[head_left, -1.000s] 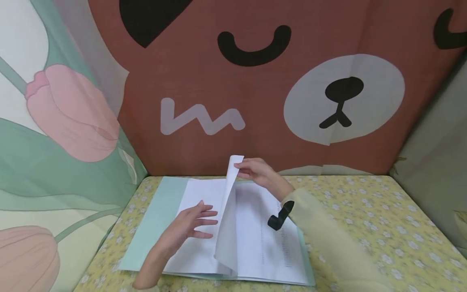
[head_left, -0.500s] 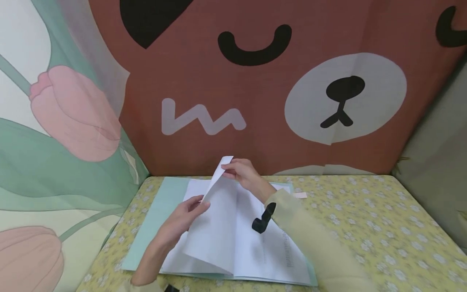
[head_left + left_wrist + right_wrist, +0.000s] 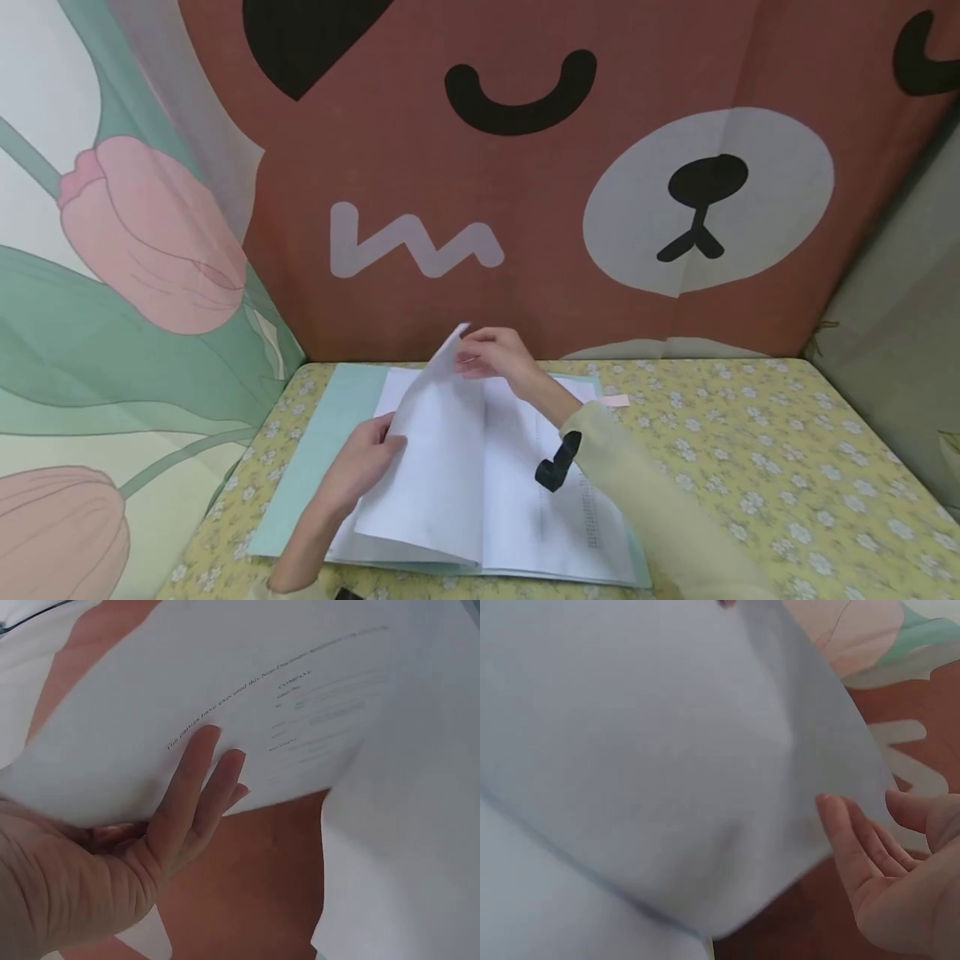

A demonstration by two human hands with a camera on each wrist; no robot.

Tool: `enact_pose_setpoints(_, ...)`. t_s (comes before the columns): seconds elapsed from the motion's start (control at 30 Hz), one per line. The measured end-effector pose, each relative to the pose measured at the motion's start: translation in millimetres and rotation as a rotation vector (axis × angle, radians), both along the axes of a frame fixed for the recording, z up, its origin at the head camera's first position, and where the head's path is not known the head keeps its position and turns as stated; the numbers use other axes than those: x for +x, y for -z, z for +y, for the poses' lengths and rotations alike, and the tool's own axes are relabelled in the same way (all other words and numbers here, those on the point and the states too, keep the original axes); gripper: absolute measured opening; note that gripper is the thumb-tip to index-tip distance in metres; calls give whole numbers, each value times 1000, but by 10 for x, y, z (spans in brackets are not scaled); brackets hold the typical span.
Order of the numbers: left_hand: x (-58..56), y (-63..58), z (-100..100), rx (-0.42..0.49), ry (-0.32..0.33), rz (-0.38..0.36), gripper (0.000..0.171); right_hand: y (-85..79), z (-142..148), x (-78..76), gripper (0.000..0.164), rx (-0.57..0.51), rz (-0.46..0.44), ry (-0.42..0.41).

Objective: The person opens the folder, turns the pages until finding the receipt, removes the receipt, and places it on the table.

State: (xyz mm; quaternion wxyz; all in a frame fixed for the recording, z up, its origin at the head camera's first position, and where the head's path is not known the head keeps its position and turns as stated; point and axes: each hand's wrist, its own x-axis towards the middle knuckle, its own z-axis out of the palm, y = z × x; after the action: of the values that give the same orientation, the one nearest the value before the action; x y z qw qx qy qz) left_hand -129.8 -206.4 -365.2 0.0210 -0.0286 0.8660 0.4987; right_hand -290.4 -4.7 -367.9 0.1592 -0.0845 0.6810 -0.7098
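Note:
A mint-green folder [image 3: 300, 467] lies spread on the table with white pages in it. One lifted page [image 3: 435, 467] leans to the left, its upper corner raised. My left hand [image 3: 367, 458] pinches this page by its left edge, thumb on the near face. Its fingers [image 3: 187, 787] lie along the printed side in the left wrist view, where the thumb is hidden. My right hand [image 3: 498, 362] is beside the raised corner. In the right wrist view its thumb [image 3: 911, 810] and fingers [image 3: 847, 840] stand apart, overlapping the page's edge.
The right-hand page [image 3: 517, 517] carries columns of small print. A pink tab [image 3: 617, 401] sticks out past the folder's right side. Beneath is a yellow floral tablecloth [image 3: 750, 467]. A brown cloth with a bear face [image 3: 525, 183] hangs behind, and a tulip-print cloth [image 3: 157, 242] on the left.
The lifted page has swung leftward and lower. My left hand, spread beside the page at first, has taken its left edge. My right hand moved left with the corner, then loosened its grip.

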Motion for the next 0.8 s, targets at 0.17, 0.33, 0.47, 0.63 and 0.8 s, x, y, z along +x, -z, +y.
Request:
enact_pose_setpoints(0.17,2,99,-74,-100,0,7,45,161,410,-56,22,189,176,10)
enact_pose_setpoints(0.33,-18,242,-171,-217,-11,-12,52,323,837,-102,17,382,355,3)
enact_pose_setpoints(0.47,-52,383,-239,-338,-31,-11,54,417,1091,-113,18,583,483,-28)
enact_pose_setpoints(0.63,-95,575,-275,-466,-47,-46,59,531,1301,-117,32,799,552,-62)
enact_pose_setpoints(0.8,-113,704,-248,-561,-37,-80,67,666,1475,-111,42,905,576,-80)
